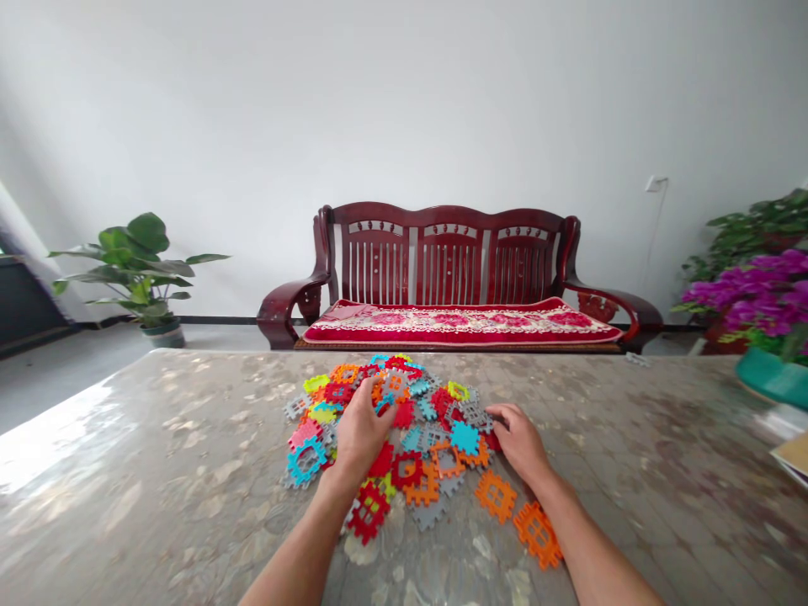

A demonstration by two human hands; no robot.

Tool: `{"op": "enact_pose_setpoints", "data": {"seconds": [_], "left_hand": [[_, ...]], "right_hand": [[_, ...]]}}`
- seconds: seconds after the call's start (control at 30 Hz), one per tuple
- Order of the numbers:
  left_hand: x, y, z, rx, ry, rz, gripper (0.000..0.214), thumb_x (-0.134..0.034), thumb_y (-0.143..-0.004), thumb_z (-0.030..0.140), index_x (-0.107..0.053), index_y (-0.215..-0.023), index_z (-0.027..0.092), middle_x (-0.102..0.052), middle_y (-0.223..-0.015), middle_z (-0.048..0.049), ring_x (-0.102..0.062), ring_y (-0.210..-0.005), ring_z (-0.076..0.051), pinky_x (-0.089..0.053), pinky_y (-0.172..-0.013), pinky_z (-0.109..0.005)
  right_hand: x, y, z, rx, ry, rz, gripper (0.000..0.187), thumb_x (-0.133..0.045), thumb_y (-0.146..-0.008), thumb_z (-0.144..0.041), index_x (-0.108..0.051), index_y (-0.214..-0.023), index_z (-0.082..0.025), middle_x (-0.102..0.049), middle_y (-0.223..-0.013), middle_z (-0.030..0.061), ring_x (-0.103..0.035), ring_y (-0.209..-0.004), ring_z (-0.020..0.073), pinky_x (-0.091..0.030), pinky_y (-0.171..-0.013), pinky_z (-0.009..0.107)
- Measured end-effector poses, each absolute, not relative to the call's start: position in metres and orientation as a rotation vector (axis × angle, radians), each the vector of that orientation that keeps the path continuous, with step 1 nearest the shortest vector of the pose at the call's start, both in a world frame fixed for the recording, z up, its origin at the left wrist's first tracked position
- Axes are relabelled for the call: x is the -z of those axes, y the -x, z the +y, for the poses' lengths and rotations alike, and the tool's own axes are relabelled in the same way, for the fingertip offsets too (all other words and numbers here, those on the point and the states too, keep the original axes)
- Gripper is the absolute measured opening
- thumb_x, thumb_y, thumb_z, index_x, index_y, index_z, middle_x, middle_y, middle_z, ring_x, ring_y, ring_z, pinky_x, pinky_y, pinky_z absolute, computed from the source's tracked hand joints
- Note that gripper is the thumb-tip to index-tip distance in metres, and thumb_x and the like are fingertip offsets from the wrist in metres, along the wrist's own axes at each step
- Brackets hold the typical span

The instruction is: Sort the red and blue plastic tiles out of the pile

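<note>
A pile of flat interlocking plastic pieces with notched edges, in red, orange, blue, grey and lime green, lies on the table. My left hand (364,427) rests over the pile's left-middle part, thumb apart from the fingers; its fingertips partly hide the pieces below. At the right edge of the pile is my right hand (518,442), fingers bent and thumb apart, close to a grey lattice piece (475,412) and a solid blue piece (465,438). Near my right forearm are two orange window-shaped pieces, one (496,496) beside the pile and another (539,535) closer to me.
The table (189,505) has a glossy patterned cover. A grey piece (637,359) lies alone near its far edge. To the right stand a teal flowerpot (773,379) with purple flowers and a notebook-like item (792,457). Beyond is a wooden bench (448,244).
</note>
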State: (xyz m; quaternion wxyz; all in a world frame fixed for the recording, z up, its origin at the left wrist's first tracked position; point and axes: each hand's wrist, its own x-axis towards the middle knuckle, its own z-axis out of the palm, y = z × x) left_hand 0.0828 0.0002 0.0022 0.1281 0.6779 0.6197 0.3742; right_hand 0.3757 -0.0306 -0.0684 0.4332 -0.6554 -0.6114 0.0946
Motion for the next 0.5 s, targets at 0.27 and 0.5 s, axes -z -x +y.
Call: {"op": "enact_pose_setpoints", "data": {"seconds": [0.27, 0.5], "left_hand": [[-0.005, -0.078, 0.004, -1.407, -1.990, 1.699, 0.031, -0.058, -0.084, 0.033, -0.060, -0.112, 0.020, -0.069, -0.107, -0.0063, -0.065, -0.100, -0.022, -0.049, -0.088, -0.033], [-0.014, -0.084, -0.008, -1.399, -2.144, 1.472, 0.015, -0.057, -0.086, 0.035, -0.068, -0.090, 0.025, -0.071, -0.094, -0.0007, -0.067, -0.085, -0.015, -0.049, -0.079, -0.026]], "right_hand": [[0.067, -0.375, -0.030, -0.230, 1.621, -1.505, 0.030, -0.047, -0.072, -0.017, -0.071, -0.090, -0.022, -0.069, -0.100, 0.0056, -0.063, -0.100, 0.0212, -0.046, -0.095, 0.036], [0.069, -0.376, -0.030, -0.230, 1.624, -1.492, 0.030, -0.047, -0.072, -0.018, -0.071, -0.089, -0.023, -0.069, -0.100, 0.0048, -0.063, -0.099, 0.0205, -0.046, -0.094, 0.035]]}}
